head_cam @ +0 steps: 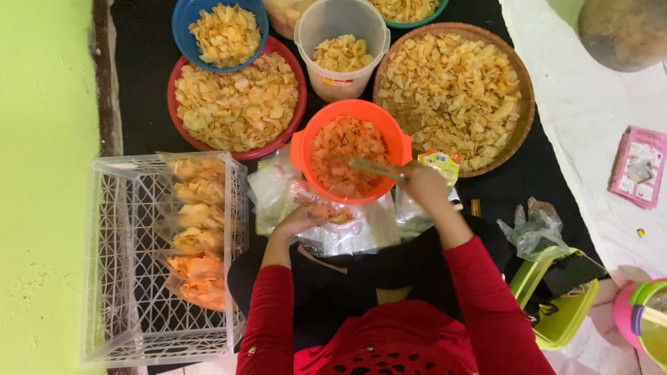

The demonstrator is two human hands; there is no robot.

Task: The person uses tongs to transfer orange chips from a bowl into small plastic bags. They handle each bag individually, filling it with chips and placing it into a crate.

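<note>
The right hand (425, 184) is gripping a pair of thin tongs (375, 168) over the round orange plastic bowl (306, 149) of reddish chips, their tips blurred above the heap. Just below that bowl, the left hand (300, 221) is clutching a small clear plastic bag (332, 215) already part-filled with reddish chips. Left of the bowl, a white plastic lattice crate (111, 208) is holding filled bags. The chips look brittle: a tight squeeze would probably be cracking them, and a slack, unopened bag mouth could be letting pieces drop beside the bowl
</note>
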